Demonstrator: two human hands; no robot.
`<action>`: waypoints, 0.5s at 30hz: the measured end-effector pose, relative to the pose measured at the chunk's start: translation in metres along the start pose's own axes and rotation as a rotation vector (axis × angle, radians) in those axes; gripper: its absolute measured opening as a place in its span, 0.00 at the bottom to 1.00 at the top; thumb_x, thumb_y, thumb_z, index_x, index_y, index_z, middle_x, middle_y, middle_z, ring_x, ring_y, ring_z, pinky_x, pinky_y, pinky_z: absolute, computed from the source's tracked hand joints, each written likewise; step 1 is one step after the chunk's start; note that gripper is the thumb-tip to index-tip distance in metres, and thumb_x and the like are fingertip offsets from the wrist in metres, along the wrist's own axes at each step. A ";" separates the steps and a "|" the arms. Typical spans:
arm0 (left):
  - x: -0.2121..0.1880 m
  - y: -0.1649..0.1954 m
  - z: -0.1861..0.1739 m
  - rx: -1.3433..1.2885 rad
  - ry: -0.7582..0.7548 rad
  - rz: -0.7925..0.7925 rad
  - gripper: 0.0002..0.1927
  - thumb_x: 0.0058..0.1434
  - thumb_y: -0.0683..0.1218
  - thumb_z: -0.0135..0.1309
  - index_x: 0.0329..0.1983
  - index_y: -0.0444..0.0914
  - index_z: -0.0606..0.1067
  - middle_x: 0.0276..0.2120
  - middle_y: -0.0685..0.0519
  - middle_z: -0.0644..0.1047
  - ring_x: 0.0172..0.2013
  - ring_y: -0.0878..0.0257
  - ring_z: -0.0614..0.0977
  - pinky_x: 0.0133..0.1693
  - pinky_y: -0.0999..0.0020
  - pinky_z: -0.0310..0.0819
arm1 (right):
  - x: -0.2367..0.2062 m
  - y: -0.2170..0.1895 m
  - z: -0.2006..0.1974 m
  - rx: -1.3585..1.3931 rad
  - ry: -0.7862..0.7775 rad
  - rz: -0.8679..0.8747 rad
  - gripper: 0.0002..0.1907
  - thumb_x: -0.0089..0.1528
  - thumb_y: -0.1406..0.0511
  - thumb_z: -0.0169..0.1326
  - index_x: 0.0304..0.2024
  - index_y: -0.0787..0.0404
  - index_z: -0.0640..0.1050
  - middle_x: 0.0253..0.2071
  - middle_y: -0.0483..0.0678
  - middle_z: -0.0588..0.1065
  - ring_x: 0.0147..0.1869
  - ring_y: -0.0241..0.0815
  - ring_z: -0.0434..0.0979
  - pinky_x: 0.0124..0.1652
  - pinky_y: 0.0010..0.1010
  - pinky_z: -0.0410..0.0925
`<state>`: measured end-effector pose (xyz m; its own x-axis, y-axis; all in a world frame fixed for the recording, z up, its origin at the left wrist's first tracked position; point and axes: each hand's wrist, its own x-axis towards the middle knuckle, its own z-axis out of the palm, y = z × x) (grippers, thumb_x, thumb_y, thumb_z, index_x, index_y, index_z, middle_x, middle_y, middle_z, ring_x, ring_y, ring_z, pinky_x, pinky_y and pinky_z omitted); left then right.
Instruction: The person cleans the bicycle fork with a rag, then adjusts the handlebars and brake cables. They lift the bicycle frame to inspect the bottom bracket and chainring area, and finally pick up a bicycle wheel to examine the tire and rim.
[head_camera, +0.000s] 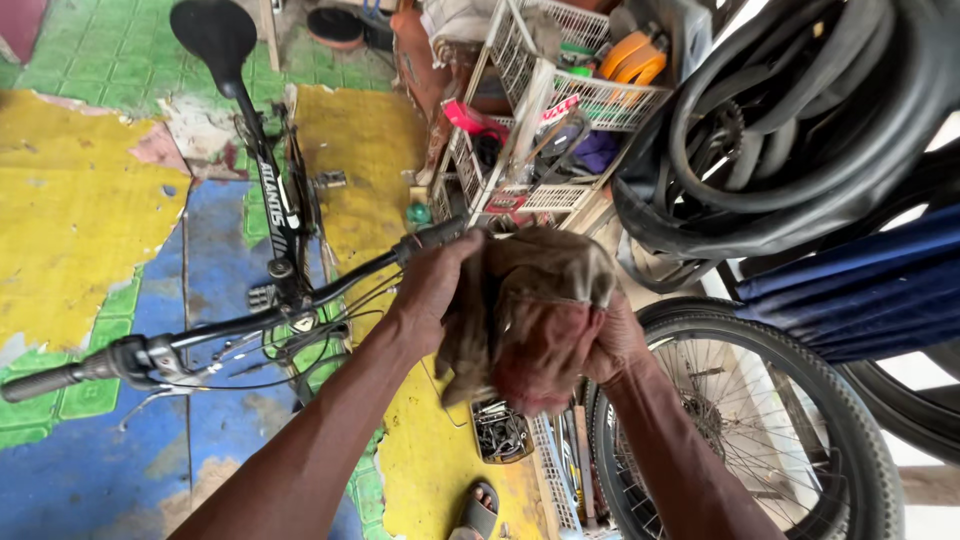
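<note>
Left hand: our left hand is curled around one side of a dirty brown rag, fingers pressed into the cloth.
Right hand: our right hand is closed on the other side of the same rag, mostly buried under its folds.
Rag: bunched between both hands at the middle of the view, held up in the air, just in front of the near end of the handlebar.
Step in hand: we judge we are rubbing our hands clean in the cloth, both palms working against it.
Next move: it would call for loosening one hand so the rag hangs from the other, and keeping it out of the spokes below.
Bicycle: a black frame with its saddle stands on the painted floor, to our left.
Wheel: a spoked wheel with tyre stands beneath our right forearm.
Around: white wire baskets full of parts, and coiled tyres hanging at the upper right.
Floor bits: a tray of small metal parts lies under the rag.
</note>
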<state>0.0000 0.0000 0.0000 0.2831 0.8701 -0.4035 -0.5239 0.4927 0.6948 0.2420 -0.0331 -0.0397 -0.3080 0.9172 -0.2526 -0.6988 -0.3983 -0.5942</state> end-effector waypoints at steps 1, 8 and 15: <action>0.012 -0.008 -0.004 0.077 0.051 -0.021 0.19 0.65 0.56 0.50 0.48 0.39 0.78 0.28 0.57 0.76 0.27 0.67 0.75 0.31 0.67 0.70 | 0.001 -0.006 -0.005 -0.016 -0.031 0.017 0.38 0.55 0.56 0.67 0.61 0.68 0.69 0.50 0.61 0.74 0.51 0.54 0.80 0.46 0.41 0.80; 0.083 -0.086 -0.021 0.020 0.069 -0.139 0.38 0.68 0.72 0.33 0.39 0.32 0.74 0.20 0.56 0.62 0.20 0.65 0.61 0.25 0.64 0.56 | 0.024 -0.006 -0.085 -0.554 0.016 -0.022 0.20 0.55 0.64 0.55 0.50 0.61 0.75 0.45 0.56 0.78 0.48 0.52 0.83 0.43 0.45 0.83; 0.152 -0.178 -0.056 -0.069 0.004 -0.105 0.35 0.68 0.72 0.33 0.32 0.38 0.71 0.16 0.57 0.65 0.18 0.64 0.64 0.24 0.63 0.56 | 0.072 0.080 -0.190 -1.085 -0.024 -0.464 0.12 0.70 0.64 0.42 0.45 0.59 0.77 0.34 0.45 0.80 0.31 0.34 0.81 0.28 0.30 0.79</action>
<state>0.0911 0.0442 -0.2185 0.3367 0.8135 -0.4742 -0.5453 0.5790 0.6061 0.2863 0.0027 -0.2502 -0.1890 0.9679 0.1656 0.1643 0.1974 -0.9665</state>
